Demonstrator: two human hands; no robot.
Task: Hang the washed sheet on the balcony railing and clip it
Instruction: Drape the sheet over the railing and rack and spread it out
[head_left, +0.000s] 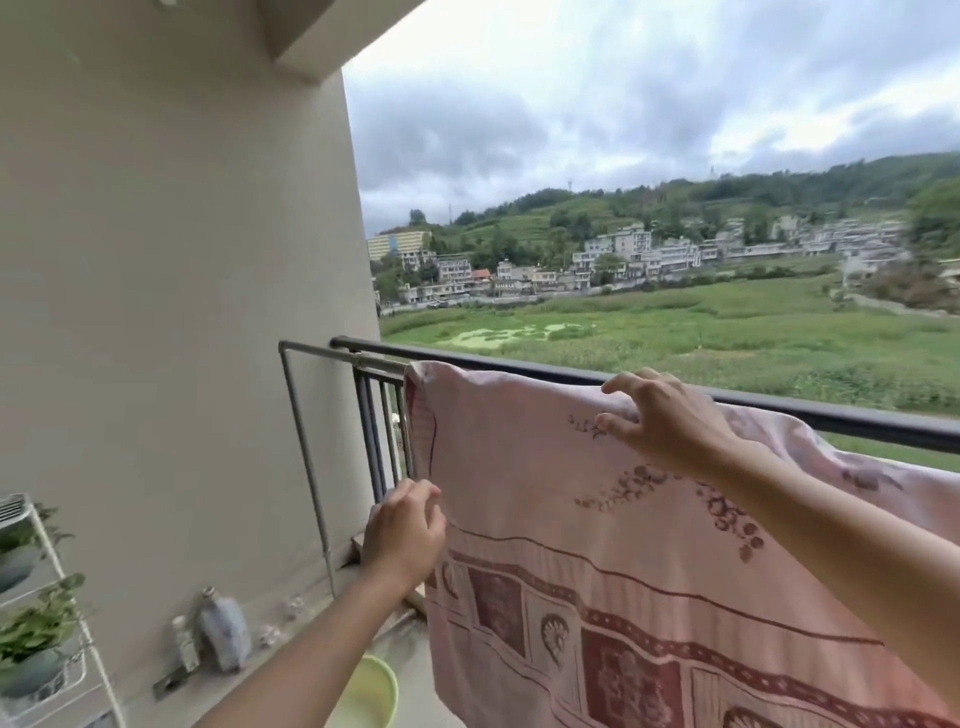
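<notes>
A pink sheet (530, 467) with dark red patterned bands hangs draped over the black balcony railing (857, 415); its left edge falls near the railing's left end. My left hand (402, 532) pinches that left edge about halfway down. My right hand (660, 421) rests on the sheet's top fold at the rail, fingers curled over the cloth. No clip is visible.
A beige wall (182, 312) closes the balcony on the left, with a thin metal frame (304, 441) in front of it. A white plant rack (47, 623), bottles (221, 634) and a pale green basin (369, 693) stand on the floor below.
</notes>
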